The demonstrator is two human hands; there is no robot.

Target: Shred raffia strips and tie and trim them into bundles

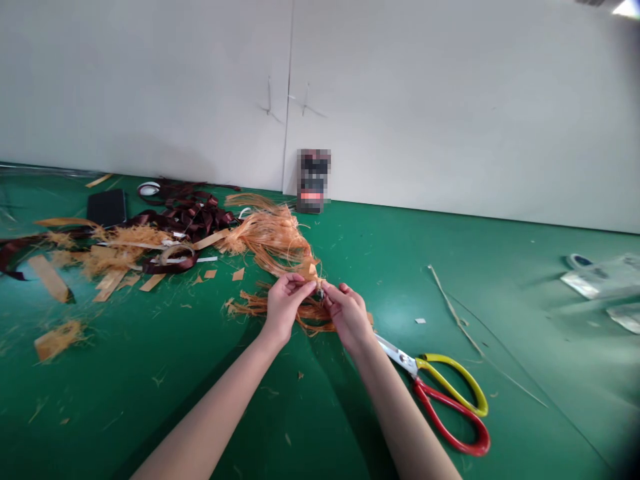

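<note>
My left hand (284,308) pinches the gathered end of a loose bundle of peach-tan fibre strands (273,233), which fans out away from me to the upper left. Close beside it, my right hand (349,319) is closed on the same gathered end, thumb and finger together. A small tan flap shows just above my fingertips, and something small and dark sits between the hands, too small to make out. Under both hands lies a second bundle of darker orange strands (253,305), partly covered by them. Scissors (407,360) with one yellow and one red handle rest beside my right wrist.
Left on the green table (210,413) are brown ribbon (200,217), a dark flat phone-like object (107,208), a tape roll (179,255) and tan scraps (50,279). At right lie a thin cord (450,310) and clear plastic (600,280). A pixelated object (313,181) leans on the white wall (425,100).
</note>
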